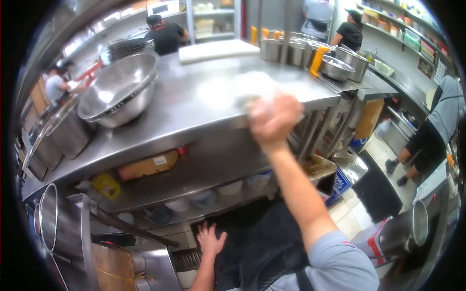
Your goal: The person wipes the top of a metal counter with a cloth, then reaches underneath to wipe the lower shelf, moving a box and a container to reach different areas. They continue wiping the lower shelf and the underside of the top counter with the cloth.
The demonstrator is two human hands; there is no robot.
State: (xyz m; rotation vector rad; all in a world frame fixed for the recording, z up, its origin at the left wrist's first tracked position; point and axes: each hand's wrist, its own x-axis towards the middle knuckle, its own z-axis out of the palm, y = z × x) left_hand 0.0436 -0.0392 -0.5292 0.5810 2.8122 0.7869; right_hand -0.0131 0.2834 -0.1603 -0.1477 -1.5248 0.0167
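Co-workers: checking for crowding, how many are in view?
5 co-workers: one far left, one in black behind the shiny steel worktable, two at back right, one bending at right. More may be hidden.

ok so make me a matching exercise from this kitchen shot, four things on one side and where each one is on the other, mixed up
Things
1. right hand
2. left hand
3. colander
4. white board

Places
A. at the far end of the steel table
B. low down, fingers spread, against the dark apron
C. at the table's front edge, closed on a pale, blurred cloth
D. on the left part of the table, nested in a steel bowl

Pairs: 1-C, 2-B, 3-D, 4-A
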